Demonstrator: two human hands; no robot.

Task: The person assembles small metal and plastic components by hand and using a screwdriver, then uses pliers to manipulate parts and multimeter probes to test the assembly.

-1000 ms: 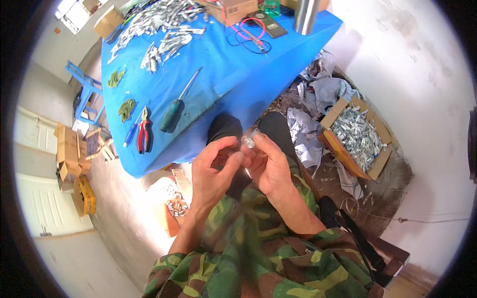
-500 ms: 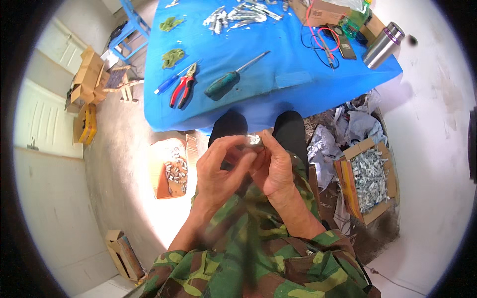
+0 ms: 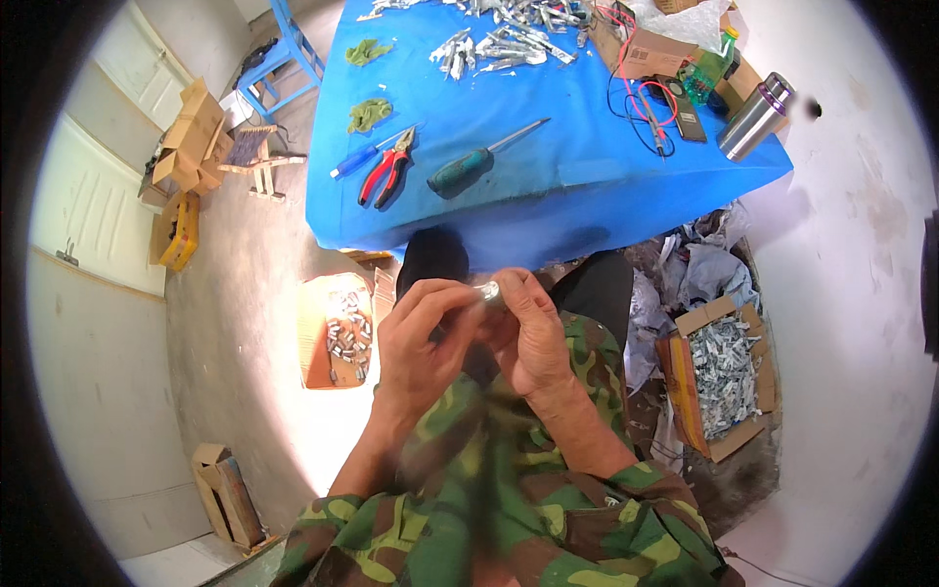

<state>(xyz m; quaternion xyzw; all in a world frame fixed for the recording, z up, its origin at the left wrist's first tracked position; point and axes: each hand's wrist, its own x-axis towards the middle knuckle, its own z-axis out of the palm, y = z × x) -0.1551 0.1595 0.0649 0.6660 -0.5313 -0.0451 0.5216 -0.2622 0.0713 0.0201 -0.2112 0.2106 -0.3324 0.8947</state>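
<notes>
A small shiny metal piece [image 3: 490, 291] sits between my hands above my lap; most of it is hidden by fingers. My left hand [image 3: 423, 338] closes its thumb and fingers on the piece from the left. On the other side, my right hand [image 3: 533, 342] pinches it, thumb on top and fingers curled beneath. Beyond the hands, on the blue-covered table [image 3: 548, 210], lie red-handled pliers [image 3: 385, 173], a blue screwdriver [image 3: 364, 157] and a larger screwdriver with a green handle [image 3: 462, 172].
Silvery strips [image 3: 504, 46] and green gloves [image 3: 370, 114] lie on the table, along with red and black test leads [image 3: 650, 112] and a steel flask [image 3: 753, 119]. Floor boxes hold small metal parts [image 3: 349, 338] at left and shredded silvery scraps [image 3: 724, 377] at right.
My left fingers have closed in over the metal piece, which now shows less. The table and tools appear slightly shifted right and down as the view moved.
</notes>
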